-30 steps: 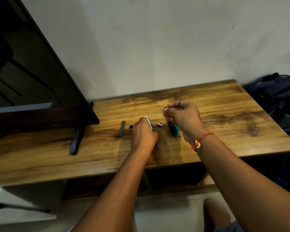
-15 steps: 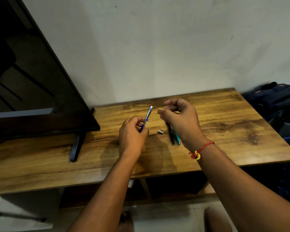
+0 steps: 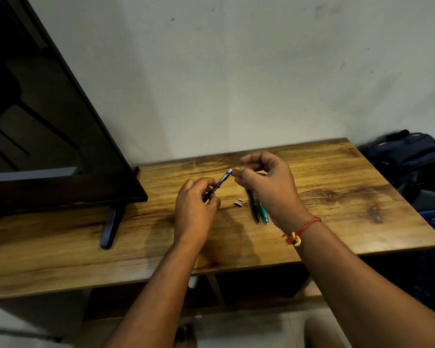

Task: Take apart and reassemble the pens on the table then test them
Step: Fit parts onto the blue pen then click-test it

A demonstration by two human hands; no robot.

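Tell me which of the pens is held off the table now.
The blue pen, gripped in the left hand and pointing up toward the right hand. The black pen and teal pen lie flat on the table.

both forearms are bare from the near edge of the view to the wrists, with no sleeves showing. the left hand [image 3: 195, 207] wears no ring, watch or band. the right hand [image 3: 269, 189] is also free of rings. a thin red thread bracelet [image 3: 302, 229] circles the right wrist, and on its left side the thread ends in a small knotted tuft of red, yellow and dark strands.
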